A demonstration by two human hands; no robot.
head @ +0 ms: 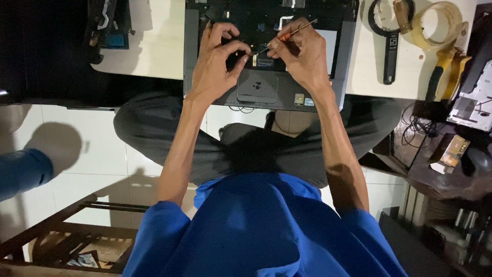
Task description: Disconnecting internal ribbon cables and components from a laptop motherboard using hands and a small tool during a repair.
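Laptop [287, 95], opened up with its keyboard removed, lies on the white table [154, 51] directly under both hands in the head view. Left hand [215, 61] curls over the exposed inner deck, thumb and forefinger pinched together on a small part at the middle of the machine; what that part is cannot be told. Right hand [302, 54], just beside it, pinches a thin screwdriver [289, 35] with an orange grip, its tip pointing toward the left fingertips. Grey touchpad [257, 87] sits just below both hands. Well off to the right hand's side lie a roll of clear tape [435, 23], a black magnifier [390, 41] and yellow-handled pliers [447, 72].
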